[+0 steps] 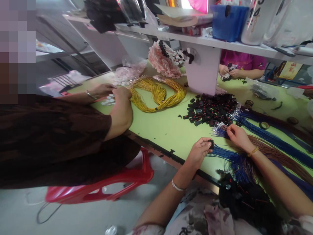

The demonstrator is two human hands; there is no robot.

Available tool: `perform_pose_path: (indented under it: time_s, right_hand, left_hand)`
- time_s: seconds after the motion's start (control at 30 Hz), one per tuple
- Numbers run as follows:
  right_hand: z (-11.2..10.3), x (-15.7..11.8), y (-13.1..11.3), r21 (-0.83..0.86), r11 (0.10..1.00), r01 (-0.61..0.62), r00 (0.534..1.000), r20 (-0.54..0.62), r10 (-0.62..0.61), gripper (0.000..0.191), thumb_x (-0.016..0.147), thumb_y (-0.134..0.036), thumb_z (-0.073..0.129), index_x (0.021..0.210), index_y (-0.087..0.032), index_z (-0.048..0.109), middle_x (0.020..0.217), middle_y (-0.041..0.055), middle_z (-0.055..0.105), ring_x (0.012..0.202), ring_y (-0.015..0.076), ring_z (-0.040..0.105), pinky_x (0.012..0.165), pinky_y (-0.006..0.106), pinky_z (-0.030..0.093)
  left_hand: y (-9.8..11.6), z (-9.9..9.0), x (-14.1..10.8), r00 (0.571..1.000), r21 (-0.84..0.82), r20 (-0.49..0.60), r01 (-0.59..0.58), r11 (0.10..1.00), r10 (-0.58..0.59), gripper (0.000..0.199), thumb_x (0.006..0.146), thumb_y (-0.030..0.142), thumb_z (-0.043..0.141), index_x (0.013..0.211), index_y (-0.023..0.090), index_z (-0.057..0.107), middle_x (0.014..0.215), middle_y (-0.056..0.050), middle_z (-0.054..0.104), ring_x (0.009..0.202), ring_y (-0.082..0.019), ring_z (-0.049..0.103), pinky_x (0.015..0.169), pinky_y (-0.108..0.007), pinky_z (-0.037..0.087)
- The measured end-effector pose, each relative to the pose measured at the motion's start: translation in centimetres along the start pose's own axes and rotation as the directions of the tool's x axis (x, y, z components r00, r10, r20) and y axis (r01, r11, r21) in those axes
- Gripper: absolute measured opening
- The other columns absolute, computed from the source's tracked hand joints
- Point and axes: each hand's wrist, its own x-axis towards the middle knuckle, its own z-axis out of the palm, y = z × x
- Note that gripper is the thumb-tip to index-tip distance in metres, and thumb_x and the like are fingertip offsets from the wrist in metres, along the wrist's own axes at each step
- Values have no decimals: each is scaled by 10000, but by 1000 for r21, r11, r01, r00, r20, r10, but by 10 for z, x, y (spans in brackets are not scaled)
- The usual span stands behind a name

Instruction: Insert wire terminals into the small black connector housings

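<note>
1. Green table (156, 125): the work surface beneath both hands.
2. Brown wires (274, 150): probably light and limp, best taken just behind the silver tips (218, 129); long axis runs from the right edge leftward, tips pointing left.
3. Black pile (210, 109): loose housings, beyond the hands.
4. Right hand (238, 135): at the tips, thumb and forefinger curled close; whether a wire is pinched cannot be told.
5. Left hand (198, 150): thumb and fingertips pinching one housing.
6. Black housing (211, 144): above the table's near side; likely light, stiff, best gripped by its sides; long axis seemingly upright, facing unclear.
</note>
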Motion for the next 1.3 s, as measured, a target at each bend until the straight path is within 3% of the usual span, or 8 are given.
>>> perform_pose_path:
  time_s: [0.13,0.33,0.5,0.77,1.07,1.3]
  right_hand:
    - [-4,-4,-24,259,964,61,998,13,-66,135,829,-276,483,743,-186,537,668,-6,569,579,117,473,541,221,340]
    - [-5,-23,-46,421,905,65,994,50,-95,99,775,-226,517,701,-172,555,610,-27,523,554,96,443,522,202,339]
    - [2,-36,-43,421,907,18,994,93,-63,130,758,-211,508,635,-173,524,576,-30,521,514,85,410,510,203,328]
    - [6,-41,-41,266,962,69,995,53,-87,160,767,-205,494,611,-176,515,555,-29,524,503,88,413,503,214,280]
    - [7,-41,-39,276,960,38,993,100,-69,179,773,-217,482,600,-176,501,536,-33,496,497,88,391,495,216,260]
    - [6,-40,-38,388,921,35,984,145,-98,169,772,-210,470,608,-172,493,545,-41,466,507,82,368,492,206,270]
  left_hand:
    - [-1,6,4,1000,-80,15,1,997,1,311,618,242,792,863,139,630,781,-12,582,694,-84,531,645,-205,439]
    - [-5,12,9,996,-201,89,31,979,-13,213,681,174,725,862,139,619,824,-21,568,708,-88,516,640,-207,426]
    - [-9,12,11,991,-233,121,81,969,-54,184,709,138,682,884,141,622,830,-28,575,721,-96,532,651,-215,433]
    - [-8,11,10,988,-222,144,94,971,-63,179,729,144,666,901,139,618,836,-36,586,739,-102,552,667,-217,441]
    - [-10,12,11,987,-195,147,99,976,-71,213,686,166,709,877,137,618,802,-25,584,713,-100,549,652,-218,435]
    - [-14,16,8,999,0,48,-21,1000,21,304,618,227,781,865,136,628,766,-10,600,668,-84,534,641,-218,426]
